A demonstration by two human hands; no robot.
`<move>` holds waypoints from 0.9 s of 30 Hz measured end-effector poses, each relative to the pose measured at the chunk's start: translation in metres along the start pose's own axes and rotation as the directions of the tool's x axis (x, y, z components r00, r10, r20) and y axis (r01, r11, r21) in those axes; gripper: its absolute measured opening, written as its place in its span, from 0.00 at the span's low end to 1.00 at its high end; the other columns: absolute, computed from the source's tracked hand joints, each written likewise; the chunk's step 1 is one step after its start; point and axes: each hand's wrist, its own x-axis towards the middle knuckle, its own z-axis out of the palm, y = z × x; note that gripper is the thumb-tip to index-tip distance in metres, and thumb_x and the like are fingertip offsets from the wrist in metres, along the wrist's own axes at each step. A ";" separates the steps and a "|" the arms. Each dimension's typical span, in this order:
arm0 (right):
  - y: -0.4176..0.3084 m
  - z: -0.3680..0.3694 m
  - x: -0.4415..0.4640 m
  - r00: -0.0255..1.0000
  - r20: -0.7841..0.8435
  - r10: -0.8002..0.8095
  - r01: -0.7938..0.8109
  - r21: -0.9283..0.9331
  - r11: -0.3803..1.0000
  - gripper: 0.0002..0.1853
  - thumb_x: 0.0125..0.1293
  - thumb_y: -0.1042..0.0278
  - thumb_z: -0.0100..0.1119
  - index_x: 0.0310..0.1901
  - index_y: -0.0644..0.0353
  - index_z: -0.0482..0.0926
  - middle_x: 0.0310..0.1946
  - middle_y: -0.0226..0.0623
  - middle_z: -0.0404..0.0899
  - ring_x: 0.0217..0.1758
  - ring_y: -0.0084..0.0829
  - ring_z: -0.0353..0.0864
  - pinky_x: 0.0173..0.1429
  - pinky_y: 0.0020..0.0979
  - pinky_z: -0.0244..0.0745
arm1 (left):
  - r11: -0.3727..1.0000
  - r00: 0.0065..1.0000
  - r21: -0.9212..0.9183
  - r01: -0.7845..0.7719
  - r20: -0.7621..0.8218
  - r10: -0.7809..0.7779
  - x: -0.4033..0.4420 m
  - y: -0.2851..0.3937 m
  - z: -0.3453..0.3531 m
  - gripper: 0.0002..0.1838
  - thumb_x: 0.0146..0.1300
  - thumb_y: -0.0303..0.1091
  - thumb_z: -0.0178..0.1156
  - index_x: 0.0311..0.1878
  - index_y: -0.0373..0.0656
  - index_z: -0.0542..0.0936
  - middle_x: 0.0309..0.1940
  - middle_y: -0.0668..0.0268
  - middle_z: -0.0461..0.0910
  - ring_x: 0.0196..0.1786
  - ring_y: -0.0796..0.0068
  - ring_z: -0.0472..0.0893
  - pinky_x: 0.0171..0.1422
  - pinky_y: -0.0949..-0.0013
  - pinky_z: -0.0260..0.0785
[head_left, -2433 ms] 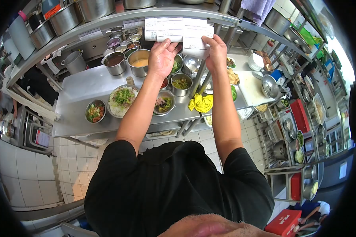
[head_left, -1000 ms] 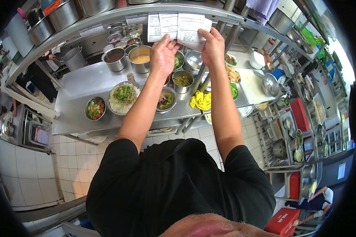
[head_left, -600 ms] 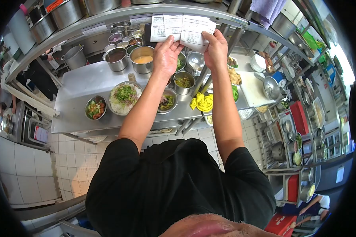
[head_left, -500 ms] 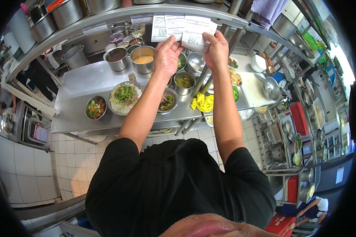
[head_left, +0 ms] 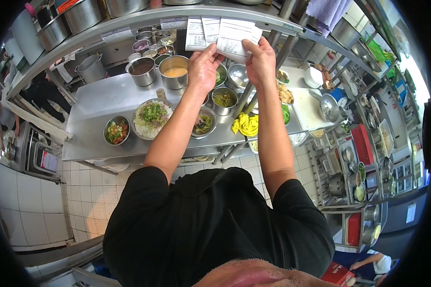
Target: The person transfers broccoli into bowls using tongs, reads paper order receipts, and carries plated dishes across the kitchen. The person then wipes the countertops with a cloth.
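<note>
Printed paper slips (head_left: 227, 34) fanned out straight ahead of me, above the bench (head_left: 96, 106); left fingers (head_left: 208, 51) pinched the lower edge, right fingers (head_left: 251, 47), nearer the rightmost slip (head_left: 235, 38), gripped its right side.

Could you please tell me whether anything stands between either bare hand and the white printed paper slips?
Nothing visible does: the bare left hand and bare right hand both hold the white printed paper slips directly, near their lower edges.
</note>
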 end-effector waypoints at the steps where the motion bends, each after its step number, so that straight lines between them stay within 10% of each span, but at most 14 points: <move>1: -0.001 0.003 -0.001 1.000 0.006 0.004 -0.004 0.007 1.000 0.14 0.60 0.81 0.57 0.49 0.68 0.73 0.46 0.43 0.80 0.47 0.32 0.81 0.52 0.34 0.77 | 1.000 1.000 -0.007 -0.003 -0.011 0.003 0.000 0.000 -0.001 0.11 0.61 0.32 0.62 0.47 0.45 0.76 0.45 0.67 0.79 0.51 0.72 0.75 0.63 0.56 0.61; 27: 0.001 0.003 0.008 0.998 0.015 0.053 -0.053 0.018 0.998 0.17 0.54 0.85 0.62 0.46 0.69 0.76 0.42 0.43 0.82 0.42 0.31 0.82 0.49 0.32 0.78 | 1.000 0.998 0.023 -0.005 -0.058 0.006 -0.014 0.013 -0.011 0.16 0.64 0.42 0.59 0.47 0.41 0.75 0.44 0.62 0.79 0.48 0.69 0.77 0.57 0.59 0.66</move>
